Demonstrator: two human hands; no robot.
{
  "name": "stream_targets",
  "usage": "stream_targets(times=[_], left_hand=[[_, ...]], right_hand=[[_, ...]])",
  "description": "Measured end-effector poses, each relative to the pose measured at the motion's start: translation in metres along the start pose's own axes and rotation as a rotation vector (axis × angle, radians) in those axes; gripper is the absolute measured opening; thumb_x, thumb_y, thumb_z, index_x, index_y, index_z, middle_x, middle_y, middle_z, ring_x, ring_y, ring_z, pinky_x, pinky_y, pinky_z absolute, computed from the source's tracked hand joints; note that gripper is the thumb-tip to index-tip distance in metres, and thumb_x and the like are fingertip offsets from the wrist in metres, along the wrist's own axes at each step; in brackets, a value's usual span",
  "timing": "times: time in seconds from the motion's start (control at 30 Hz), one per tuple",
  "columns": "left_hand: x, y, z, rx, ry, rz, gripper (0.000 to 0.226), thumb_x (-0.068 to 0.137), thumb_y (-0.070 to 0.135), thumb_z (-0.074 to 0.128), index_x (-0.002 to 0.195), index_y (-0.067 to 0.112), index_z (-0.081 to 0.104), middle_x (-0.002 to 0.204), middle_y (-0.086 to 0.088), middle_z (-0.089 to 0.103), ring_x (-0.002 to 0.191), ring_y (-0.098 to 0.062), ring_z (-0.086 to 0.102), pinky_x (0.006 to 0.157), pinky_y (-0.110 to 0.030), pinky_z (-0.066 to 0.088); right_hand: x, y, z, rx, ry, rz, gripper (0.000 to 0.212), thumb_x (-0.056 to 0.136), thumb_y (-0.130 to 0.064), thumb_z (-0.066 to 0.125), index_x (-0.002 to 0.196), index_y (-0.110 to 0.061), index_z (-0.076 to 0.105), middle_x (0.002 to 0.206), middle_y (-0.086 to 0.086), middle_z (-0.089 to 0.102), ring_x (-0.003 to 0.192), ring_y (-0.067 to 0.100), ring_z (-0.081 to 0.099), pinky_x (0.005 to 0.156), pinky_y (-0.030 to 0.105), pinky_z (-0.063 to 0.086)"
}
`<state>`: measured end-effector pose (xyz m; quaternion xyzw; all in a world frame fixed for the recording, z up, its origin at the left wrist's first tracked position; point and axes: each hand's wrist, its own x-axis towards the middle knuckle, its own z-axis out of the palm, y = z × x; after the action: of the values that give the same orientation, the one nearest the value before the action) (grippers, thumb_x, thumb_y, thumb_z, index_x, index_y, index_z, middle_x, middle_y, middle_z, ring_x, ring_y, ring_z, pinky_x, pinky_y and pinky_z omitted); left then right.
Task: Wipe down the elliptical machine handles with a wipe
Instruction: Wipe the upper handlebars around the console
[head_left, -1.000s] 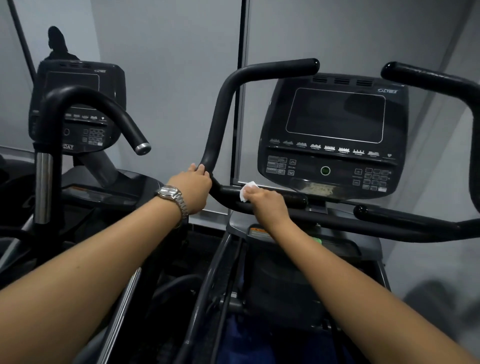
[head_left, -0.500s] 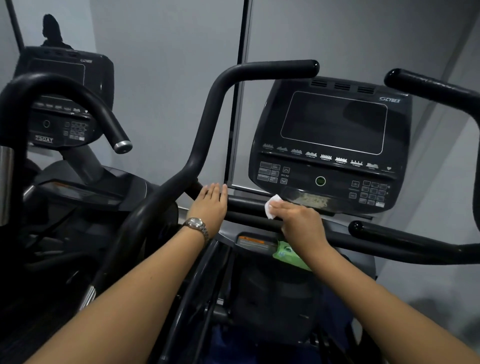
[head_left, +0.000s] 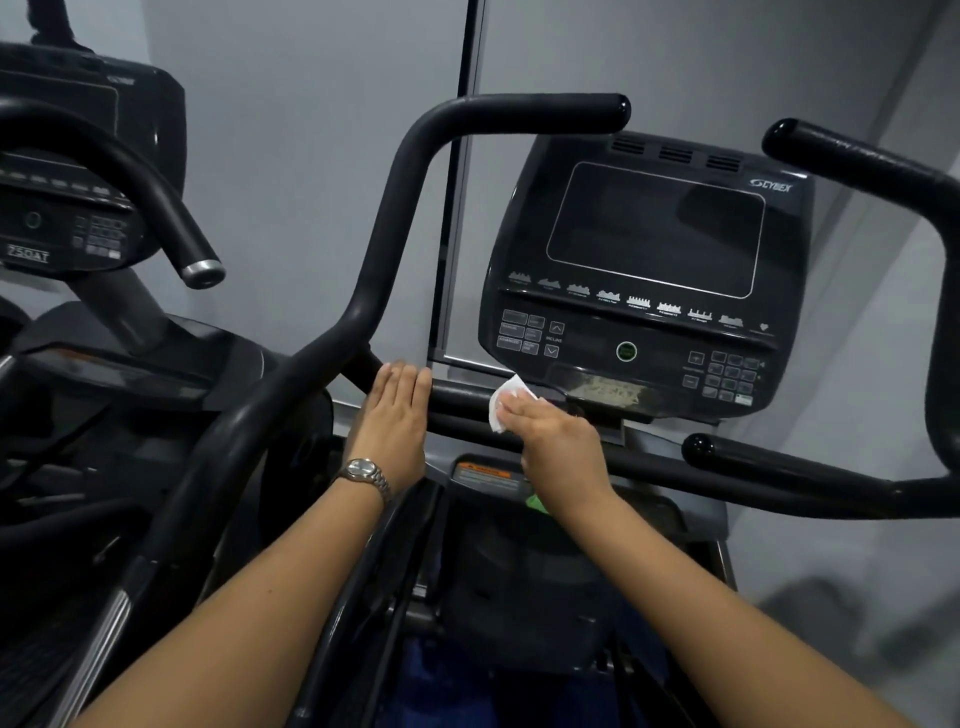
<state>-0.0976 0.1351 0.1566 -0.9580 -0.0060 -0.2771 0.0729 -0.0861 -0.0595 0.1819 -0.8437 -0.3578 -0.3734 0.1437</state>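
The elliptical's black left moving handle (head_left: 400, 192) curves up from the lower left to a grip at the top centre. A short black fixed handlebar (head_left: 457, 402) runs across below the console. My left hand (head_left: 392, 421), with a metal watch on the wrist, rests flat with straight fingers on the left end of that bar. My right hand (head_left: 556, 441) grips a small white wipe (head_left: 506, 402) and presses it against the bar just under the console. The right moving handle (head_left: 857, 161) and right fixed handlebar (head_left: 779, 462) stand untouched.
The console (head_left: 649, 270) with a dark screen and keypads faces me. A second elliptical (head_left: 78, 208) with its own handle stands at the left, close by. An orange warning label (head_left: 485, 475) and a green packet (head_left: 535, 503) lie below my right hand. Grey wall panels are behind.
My left hand has let go of the moving handle's bend and now lies flat on the fixed bar. My right hand with the wipe slid a little to the right along the bar.
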Motion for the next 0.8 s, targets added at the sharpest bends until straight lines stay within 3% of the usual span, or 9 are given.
stream_targets(times=[0.1,0.17,0.23,0.33,0.47,0.57,0.63,0.73,0.8], left_hand=[[0.001,-0.001,0.003,-0.008,-0.004,-0.003,0.086,0.067,0.02,0.063,0.14,0.004,0.02,0.138,-0.012,0.033,0.137,-0.03,0.024,0.118,-0.039,0.002],[0.001,0.0,0.006,-0.011,0.009,-0.011,0.087,0.066,0.018,0.063,0.14,0.003,0.021,0.138,-0.014,0.033,0.137,-0.031,0.024,0.119,-0.041,0.003],[0.001,0.001,0.007,-0.009,0.024,-0.019,0.086,0.065,0.017,0.062,0.139,0.002,0.021,0.136,-0.015,0.034,0.136,-0.032,0.025,0.118,-0.042,0.003],[0.001,0.001,0.008,-0.02,0.041,-0.019,0.084,0.064,0.013,0.061,0.138,0.001,0.022,0.134,-0.016,0.036,0.134,-0.033,0.027,0.118,-0.042,0.004],[0.001,0.001,0.01,-0.027,0.048,-0.011,0.085,0.062,0.01,0.062,0.136,0.002,0.022,0.132,-0.016,0.037,0.133,-0.034,0.028,0.118,-0.042,0.004],[0.001,0.002,0.011,-0.035,0.059,-0.022,0.082,0.062,0.009,0.062,0.135,0.001,0.026,0.13,-0.016,0.038,0.132,-0.034,0.029,0.118,-0.042,0.004],[0.001,0.003,0.009,-0.024,0.055,-0.023,0.082,0.062,0.01,0.062,0.136,0.0,0.026,0.131,-0.016,0.037,0.132,-0.034,0.029,0.118,-0.042,0.004],[0.001,0.002,0.009,-0.018,0.041,-0.019,0.082,0.062,0.01,0.063,0.135,0.001,0.027,0.13,-0.016,0.038,0.132,-0.034,0.03,0.118,-0.042,0.005],[0.001,0.001,0.009,-0.026,0.05,-0.015,0.083,0.061,0.01,0.064,0.135,0.001,0.028,0.129,-0.016,0.039,0.131,-0.033,0.031,0.118,-0.042,0.006]], right_hand=[[-0.013,0.017,-0.003,0.016,0.012,-0.042,0.055,0.05,0.021,0.068,0.094,-0.01,0.077,0.106,0.003,0.073,0.095,0.026,0.071,0.068,0.046,0.061],[-0.014,0.028,-0.01,-0.004,0.056,0.002,0.061,0.044,0.023,0.068,0.094,-0.011,0.077,0.103,0.002,0.074,0.093,0.024,0.072,0.077,0.045,0.06],[-0.006,0.023,-0.01,-0.007,0.077,0.066,0.062,0.04,0.022,0.066,0.092,-0.01,0.077,0.1,0.002,0.075,0.085,0.025,0.073,0.074,0.043,0.06],[-0.008,0.009,0.0,0.015,0.048,0.036,0.052,0.053,0.019,0.06,0.096,-0.007,0.075,0.105,0.006,0.073,0.09,0.029,0.072,0.072,0.047,0.06],[-0.025,0.035,-0.012,0.036,0.098,0.009,0.058,0.049,0.024,0.063,0.093,-0.011,0.077,0.104,0.001,0.074,0.096,0.021,0.071,0.082,0.04,0.059],[-0.01,0.033,-0.017,0.047,0.113,0.134,0.058,0.046,0.02,0.058,0.091,-0.011,0.077,0.1,-0.001,0.075,0.081,0.025,0.073,0.063,0.039,0.06],[-0.008,0.021,-0.013,0.038,0.082,0.107,0.058,0.044,0.019,0.059,0.089,-0.011,0.077,0.099,0.001,0.075,0.081,0.025,0.073,0.057,0.038,0.06],[-0.024,0.029,-0.011,0.067,0.044,-0.014,0.058,0.048,0.022,0.062,0.092,-0.012,0.077,0.103,0.001,0.074,0.097,0.021,0.071,0.069,0.039,0.061],[-0.028,0.043,-0.017,0.069,0.1,0.022,0.06,0.047,0.024,0.062,0.093,-0.012,0.078,0.104,0.0,0.074,0.098,0.017,0.07,0.074,0.034,0.06]])
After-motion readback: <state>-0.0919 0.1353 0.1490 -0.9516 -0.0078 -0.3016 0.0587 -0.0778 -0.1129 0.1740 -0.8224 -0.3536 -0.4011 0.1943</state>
